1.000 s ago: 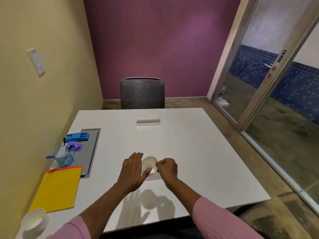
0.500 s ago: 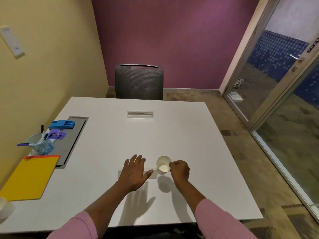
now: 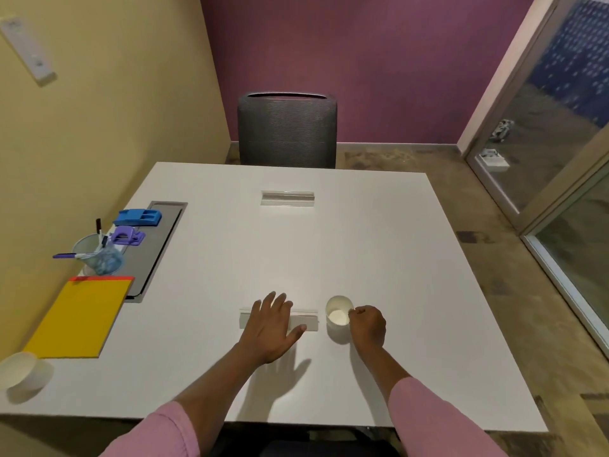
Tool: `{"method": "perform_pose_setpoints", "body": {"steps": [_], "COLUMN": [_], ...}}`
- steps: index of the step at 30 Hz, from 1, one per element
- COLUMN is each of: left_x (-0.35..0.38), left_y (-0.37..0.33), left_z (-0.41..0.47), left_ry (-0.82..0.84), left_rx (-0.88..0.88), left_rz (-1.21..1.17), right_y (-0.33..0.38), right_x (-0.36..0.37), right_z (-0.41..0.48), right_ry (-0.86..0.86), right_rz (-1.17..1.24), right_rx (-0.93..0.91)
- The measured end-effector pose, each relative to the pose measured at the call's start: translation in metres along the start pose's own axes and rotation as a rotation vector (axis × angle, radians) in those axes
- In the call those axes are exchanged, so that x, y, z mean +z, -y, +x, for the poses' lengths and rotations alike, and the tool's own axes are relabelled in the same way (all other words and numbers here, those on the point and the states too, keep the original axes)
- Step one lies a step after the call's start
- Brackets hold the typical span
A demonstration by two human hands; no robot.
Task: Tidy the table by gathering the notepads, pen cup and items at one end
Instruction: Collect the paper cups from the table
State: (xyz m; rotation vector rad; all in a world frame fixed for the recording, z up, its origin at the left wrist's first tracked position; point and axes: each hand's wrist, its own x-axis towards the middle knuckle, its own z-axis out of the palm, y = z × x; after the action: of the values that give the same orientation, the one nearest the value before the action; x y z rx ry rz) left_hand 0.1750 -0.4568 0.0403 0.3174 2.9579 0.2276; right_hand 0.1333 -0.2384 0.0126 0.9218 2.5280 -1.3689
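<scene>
right now the white paper cup [image 3: 339, 316] is at the front middle of the table [image 3: 395, 258], well apart from the things gathered at the left end, and the right hand [image 3: 367, 326] pinches its rim with curled fingers. whether its base touches the table i cannot tell. a rim pinch on thin paper could, i judge, buckle the wall or let the cup swing and slip on the way across. the left hand [image 3: 273, 328], fingers straight and spread over a clear holder [image 3: 308, 321], lies in that path. the cup looks plain, empty, mouth up. farther left are the yellow notepad [image 3: 79, 316], the pen cup [image 3: 99, 258], a purple punch [image 3: 127, 235], a blue stapler [image 3: 138, 217], and a second white cup [image 3: 19, 374] at the near corner.
</scene>
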Motion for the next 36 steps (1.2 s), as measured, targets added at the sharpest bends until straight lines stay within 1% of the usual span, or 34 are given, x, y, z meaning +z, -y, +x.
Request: {"method": "perform_pose_setpoints", "body": {"steps": [9,15,20,24,27,31,33,36], "left_x": [0.004,0.007,0.006,0.007,0.008,0.007,0.006,-0.001], "left_y": [0.008,0.014,0.019,0.025,0.031,0.040,0.047,0.063], "left_z": [-0.007,-0.015,-0.022,-0.033,-0.042,-0.060,-0.071,-0.090], "left_ry": [-0.051,-0.040,-0.062,-0.053,-0.054,-0.052,-0.043,-0.029], "left_rx": [0.061,0.049,0.042,0.013,-0.016,-0.069,-0.095,-0.110], "left_rz": [-0.001,0.004,0.001,0.007,0.008,0.000,0.008,0.064], "right_y": [-0.007,-0.011,-0.014,-0.014,-0.012,-0.007,-0.002,0.009], "right_x": [0.012,0.017,0.017,0.017,0.019,0.026,0.035,0.052], "right_z": [0.004,0.002,0.001,-0.007,-0.014,-0.033,-0.047,-0.072], "right_ry": [0.010,0.028,0.029,-0.022,-0.082,-0.160,-0.145,-0.072], "right_rz": [0.028,-0.005,-0.035,-0.067,-0.108,-0.238,-0.238,-0.190], "right_rx": [-0.022,-0.023,-0.001,0.006,-0.047,-0.166,-0.255,-0.373]}}
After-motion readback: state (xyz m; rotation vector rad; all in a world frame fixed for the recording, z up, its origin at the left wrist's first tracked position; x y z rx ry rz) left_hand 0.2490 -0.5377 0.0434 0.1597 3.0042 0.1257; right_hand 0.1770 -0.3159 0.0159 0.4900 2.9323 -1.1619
